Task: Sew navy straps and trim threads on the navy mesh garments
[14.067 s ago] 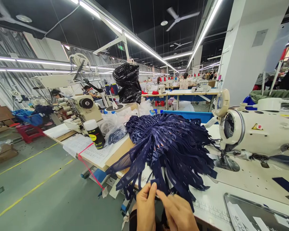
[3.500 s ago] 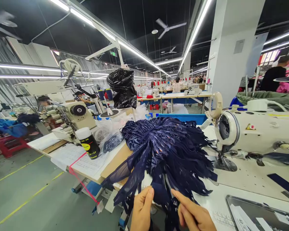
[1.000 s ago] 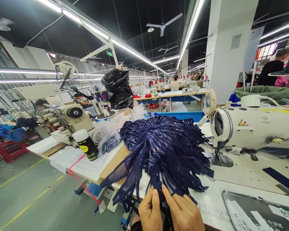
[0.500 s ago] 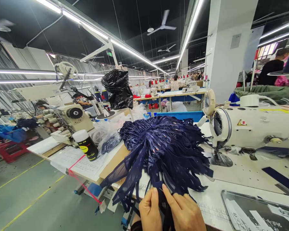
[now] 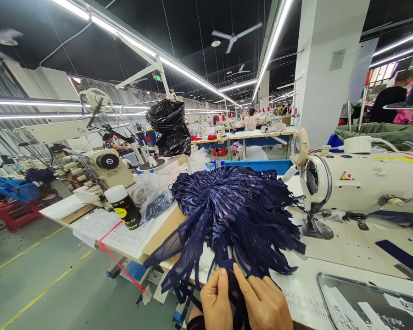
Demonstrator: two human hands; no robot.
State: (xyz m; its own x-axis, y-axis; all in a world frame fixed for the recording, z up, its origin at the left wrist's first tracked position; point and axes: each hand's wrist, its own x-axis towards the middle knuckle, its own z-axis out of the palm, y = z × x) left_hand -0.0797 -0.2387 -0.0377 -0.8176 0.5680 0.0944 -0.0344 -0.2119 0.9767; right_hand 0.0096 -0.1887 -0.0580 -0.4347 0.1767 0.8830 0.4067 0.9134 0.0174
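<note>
A big heap of navy fabric pieces [image 5: 223, 197], with sheer strips fanning outward, lies on the white sewing table [image 5: 303, 275]. At the near edge, my left hand [image 5: 216, 295] pinches a navy fabric strip [image 5: 231, 275] between thumb and fingers. My right hand [image 5: 264, 300] grips the same strip just to the right, its thumb and forefinger closed near the folded end. Both hands are close together and the strip hangs down between them. Part of it is hidden behind the fingers.
To the right stands a cream sewing machine [image 5: 361, 178], with a metal tray [image 5: 361, 302] of paper labels in front. On the left are a black spray can [image 5: 125, 208], printed papers [image 5: 99, 229] and another machine [image 5: 106, 167]. A black plastic bag [image 5: 168, 128] hangs behind the heap.
Both hands keep their pinch on the strip and have barely shifted. The camera view has moved very slightly; the heap stays as it was.
</note>
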